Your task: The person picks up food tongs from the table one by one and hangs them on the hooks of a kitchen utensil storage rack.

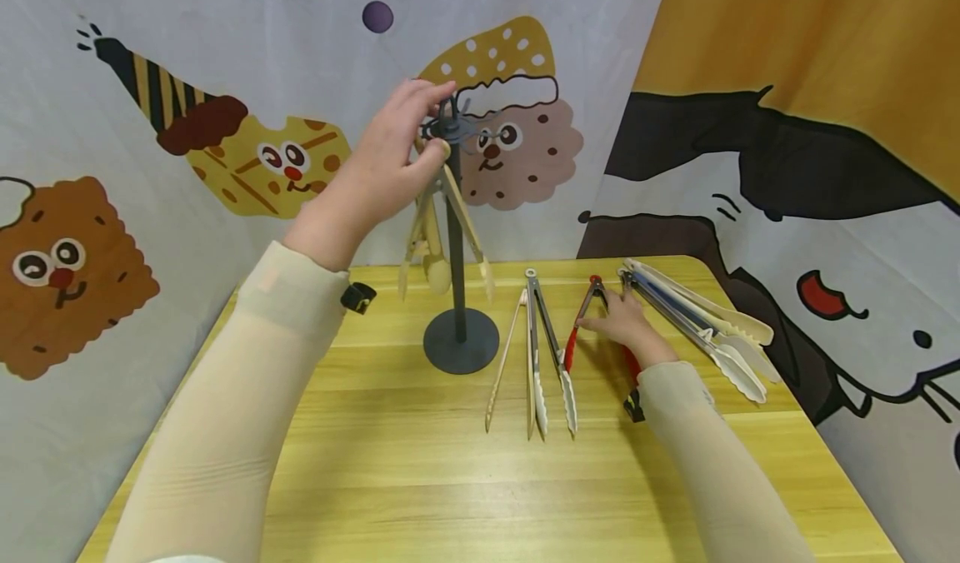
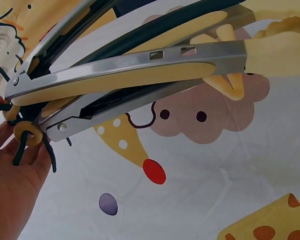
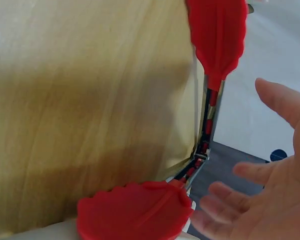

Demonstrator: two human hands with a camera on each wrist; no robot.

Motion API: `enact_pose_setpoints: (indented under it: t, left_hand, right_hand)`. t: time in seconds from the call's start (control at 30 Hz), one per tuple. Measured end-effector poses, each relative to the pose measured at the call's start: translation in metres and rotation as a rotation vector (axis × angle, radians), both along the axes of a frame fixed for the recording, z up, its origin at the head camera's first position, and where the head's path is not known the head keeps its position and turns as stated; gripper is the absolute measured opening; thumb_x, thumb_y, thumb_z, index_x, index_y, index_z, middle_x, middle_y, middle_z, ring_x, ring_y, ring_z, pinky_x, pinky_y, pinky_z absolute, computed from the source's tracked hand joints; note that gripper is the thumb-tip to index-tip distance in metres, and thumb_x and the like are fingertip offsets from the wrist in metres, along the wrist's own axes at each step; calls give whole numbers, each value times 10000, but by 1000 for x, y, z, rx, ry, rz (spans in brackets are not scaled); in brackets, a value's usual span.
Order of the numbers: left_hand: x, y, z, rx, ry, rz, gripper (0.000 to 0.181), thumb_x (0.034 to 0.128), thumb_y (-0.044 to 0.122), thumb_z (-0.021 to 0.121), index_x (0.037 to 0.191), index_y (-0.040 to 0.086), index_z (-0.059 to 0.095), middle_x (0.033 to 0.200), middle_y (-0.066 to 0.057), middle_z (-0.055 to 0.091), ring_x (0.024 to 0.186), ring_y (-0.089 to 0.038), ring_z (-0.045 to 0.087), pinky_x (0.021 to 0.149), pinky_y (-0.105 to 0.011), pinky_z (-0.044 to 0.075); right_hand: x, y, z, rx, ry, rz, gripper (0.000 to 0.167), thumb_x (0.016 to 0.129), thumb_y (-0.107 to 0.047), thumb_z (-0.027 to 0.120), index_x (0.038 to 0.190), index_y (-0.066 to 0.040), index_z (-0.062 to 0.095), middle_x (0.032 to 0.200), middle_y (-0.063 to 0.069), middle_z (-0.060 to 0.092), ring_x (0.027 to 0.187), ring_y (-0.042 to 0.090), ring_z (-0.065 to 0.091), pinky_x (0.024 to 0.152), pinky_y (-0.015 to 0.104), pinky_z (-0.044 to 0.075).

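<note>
Gripping the dark-grey, round-based metal stand (image 1: 458,292) at top with left hand (image 1: 390,159), presumably against tipping; holding right hand (image 1: 624,323) spread wide near red-headed metal tongs (image 3: 219,45) right of stand.

Passable on the near side of left hand (image 1: 393,146) and right hand (image 1: 626,323), low over the tabletop (image 1: 450,480) between sleeves (image 1: 206,405). Passable also between hands, above fanned tongs (image 1: 532,338). Obstructed under the right hand by spread red tongs (image 3: 220,42); to its right, by bundled tongs (image 1: 697,330). Blocked below the left hand by hanging tongs (image 1: 468,221) and stand (image 1: 456,251). Closed off beyond both by fabric backdrop (image 1: 300,55).
</note>
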State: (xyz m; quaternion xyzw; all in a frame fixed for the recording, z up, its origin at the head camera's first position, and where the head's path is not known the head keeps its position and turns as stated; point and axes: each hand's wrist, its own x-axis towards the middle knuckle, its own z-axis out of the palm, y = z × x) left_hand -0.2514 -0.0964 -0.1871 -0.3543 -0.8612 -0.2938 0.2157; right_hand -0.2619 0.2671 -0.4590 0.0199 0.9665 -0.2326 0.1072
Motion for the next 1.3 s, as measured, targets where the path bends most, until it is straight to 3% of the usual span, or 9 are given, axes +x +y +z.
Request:
enact_pose_setpoints:
  t: [0.23,0.43,0.7,1.07,1.3]
  left_hand:
    - [3,-2,0,-52,16,8,575,937,250,453,1478,102,324,1476,-42,364,1229,-174,422,1023,-355,359]
    - [7,-4,2,-127,-9,31,577,981,327,391,1514,175,232,1496,-58,368,1279,-200,420,1107,-373,296]
    - [13,-4,6,-200,-63,70,583,995,379,346,1526,262,134,1545,-14,274,1418,-172,260,1167,-373,194]
    - [19,-3,19,-287,-119,95,650,976,461,392,1526,270,104,1550,-25,260,1396,-227,298,1149,-426,230]
    - [19,-2,21,-311,-115,117,680,967,494,409,1528,261,104,1536,-54,292,1398,-244,299,1152,-427,224]
  right_hand:
    - [3,-5,-2,76,-111,-70,1027,827,-612,568,1481,67,159,1466,416,43,1331,585,65,993,678,289]
    - [1,-11,-5,135,-186,-109,1067,824,-669,516,1442,134,183,1438,426,56,1316,568,99,1000,666,277]
    - [-3,-19,-4,227,-237,-87,1137,803,-743,462,1429,166,189,1433,459,6,1327,577,107,1007,623,321]
    - [-5,-25,6,148,-279,-157,1046,819,-664,532,1424,142,255,1451,420,21,1321,541,136,963,633,366]
    - [-9,-25,3,80,-243,-201,966,807,-581,586,1390,142,324,1389,426,140,1239,512,236,906,584,425]
